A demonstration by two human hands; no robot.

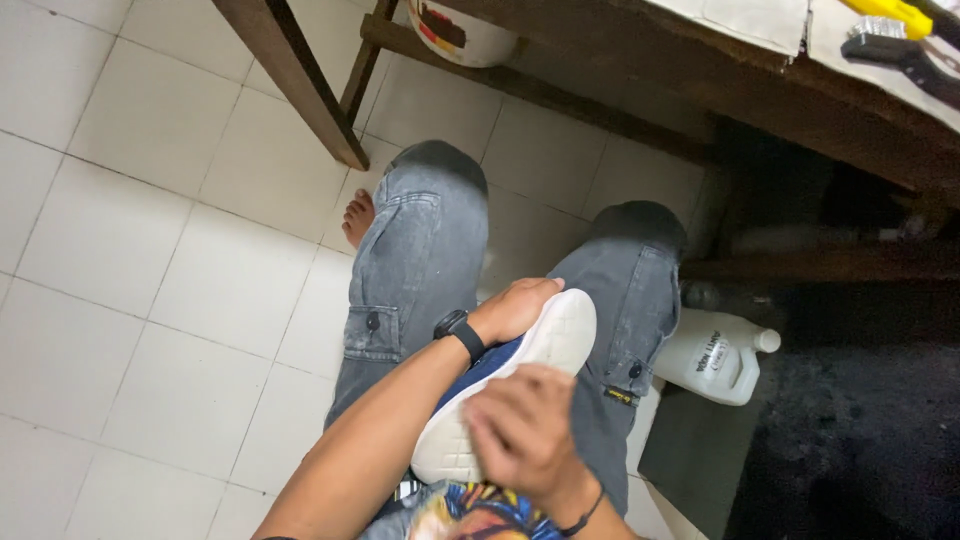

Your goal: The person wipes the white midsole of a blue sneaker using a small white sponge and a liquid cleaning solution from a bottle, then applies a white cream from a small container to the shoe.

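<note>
A blue shoe with a white sole (pixel 560 335) lies sole-up over my lap, between my grey-trousered knees. My left hand (pixel 515 308), with a black watch on its wrist, grips the shoe's far side near the toe. My right hand (pixel 520 430) is blurred and rests on the sole near the heel; whether it holds anything is hidden. I am sitting, with one bare foot (pixel 357 217) on the tiled floor.
A wooden table (pixel 800 110) stands ahead, its leg (pixel 295 85) slanting down at the left. A white plastic jug (pixel 715 355) sits on the floor by my right knee. A round bowl (pixel 460 30) rests under the table. A yellow-and-black tool (pixel 905 35) lies on top.
</note>
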